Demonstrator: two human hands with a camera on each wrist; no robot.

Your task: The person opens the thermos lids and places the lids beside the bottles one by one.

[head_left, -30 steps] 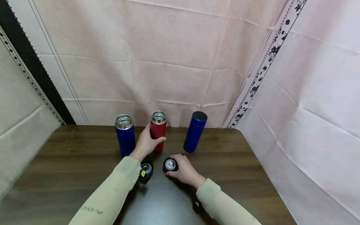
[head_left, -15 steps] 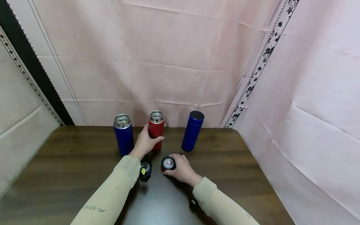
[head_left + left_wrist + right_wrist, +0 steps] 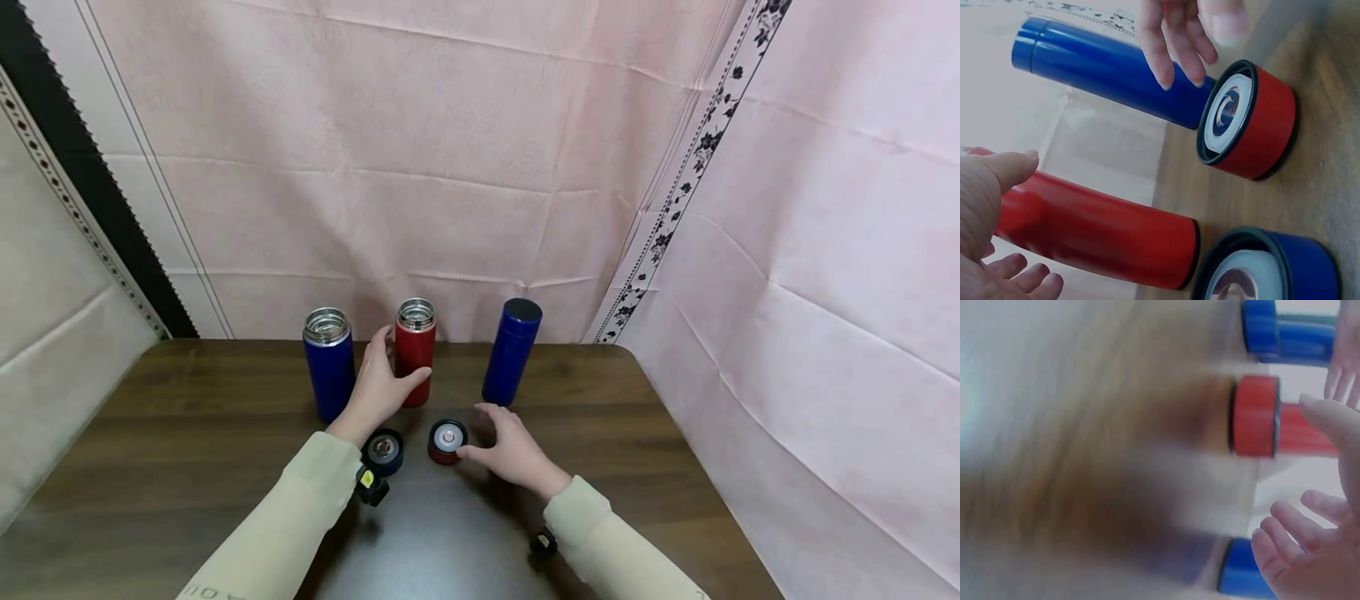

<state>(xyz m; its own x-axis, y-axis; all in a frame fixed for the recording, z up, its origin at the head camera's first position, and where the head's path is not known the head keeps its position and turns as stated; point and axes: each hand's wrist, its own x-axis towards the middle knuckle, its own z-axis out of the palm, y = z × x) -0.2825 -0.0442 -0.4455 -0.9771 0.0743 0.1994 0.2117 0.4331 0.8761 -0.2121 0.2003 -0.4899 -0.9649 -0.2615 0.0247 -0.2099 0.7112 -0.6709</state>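
Lid, red, round, black-rimmed, just left of released right hand; left hand loose beside red cylindrical metal-mouthed bottle.

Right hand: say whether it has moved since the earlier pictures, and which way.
Yes: against the capped blue bottle in the head view, the right hand has shifted rightward, opened away from the red lid.

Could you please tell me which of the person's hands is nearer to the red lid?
The right hand: it is just to the right of the red lid, while the left hand is farther off, beside the uncapped red bottle.
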